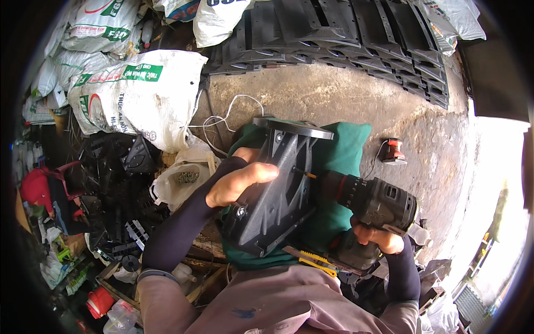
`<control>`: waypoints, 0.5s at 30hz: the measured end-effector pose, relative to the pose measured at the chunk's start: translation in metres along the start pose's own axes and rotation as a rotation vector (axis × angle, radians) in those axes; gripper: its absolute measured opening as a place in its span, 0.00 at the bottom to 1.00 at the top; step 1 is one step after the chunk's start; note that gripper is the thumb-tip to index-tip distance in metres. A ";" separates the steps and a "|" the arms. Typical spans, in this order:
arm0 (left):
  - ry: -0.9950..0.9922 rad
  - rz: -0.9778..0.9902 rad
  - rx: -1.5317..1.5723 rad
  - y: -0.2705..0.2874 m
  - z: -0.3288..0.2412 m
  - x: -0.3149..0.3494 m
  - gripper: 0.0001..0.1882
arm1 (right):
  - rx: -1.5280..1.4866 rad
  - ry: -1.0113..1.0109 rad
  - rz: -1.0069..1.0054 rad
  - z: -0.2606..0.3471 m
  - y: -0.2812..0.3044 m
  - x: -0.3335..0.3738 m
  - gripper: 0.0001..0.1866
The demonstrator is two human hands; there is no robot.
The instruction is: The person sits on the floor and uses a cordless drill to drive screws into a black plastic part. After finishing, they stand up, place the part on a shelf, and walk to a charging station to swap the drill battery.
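a green cushion (347, 142) lies in front of the person. over it is the black bracket (281, 192), tilted. the drill (386, 203) is just at the right of the bracket. the left hand (239, 186) holds the bracket by its left side, with the thumb above. the right hand (378, 236) is closed around the drill's handle. the bit (306, 173) points to the bracket's side; i cannot tell if it touches.

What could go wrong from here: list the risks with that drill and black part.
The bit of the drill, pointed at the black part, could slip toward the left hand bracing it. The part, propped on green fabric with only that hand visibly steadying it, might also twist.
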State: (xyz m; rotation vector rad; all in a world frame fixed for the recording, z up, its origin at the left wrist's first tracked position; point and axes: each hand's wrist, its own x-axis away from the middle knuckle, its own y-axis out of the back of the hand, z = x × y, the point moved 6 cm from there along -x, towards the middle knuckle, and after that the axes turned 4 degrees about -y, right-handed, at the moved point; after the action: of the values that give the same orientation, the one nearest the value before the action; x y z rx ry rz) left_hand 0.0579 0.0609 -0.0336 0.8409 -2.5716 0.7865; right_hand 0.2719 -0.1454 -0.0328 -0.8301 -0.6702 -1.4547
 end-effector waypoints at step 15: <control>0.012 -0.182 0.058 0.018 0.010 0.008 0.24 | -0.189 0.261 0.069 0.038 -0.015 0.018 0.25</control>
State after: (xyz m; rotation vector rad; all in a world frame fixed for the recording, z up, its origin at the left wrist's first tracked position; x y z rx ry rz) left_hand 0.0395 0.0639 -0.0454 1.0664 -2.4299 0.8111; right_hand 0.2608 -0.1243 0.0048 -0.7817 -0.3087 -1.5465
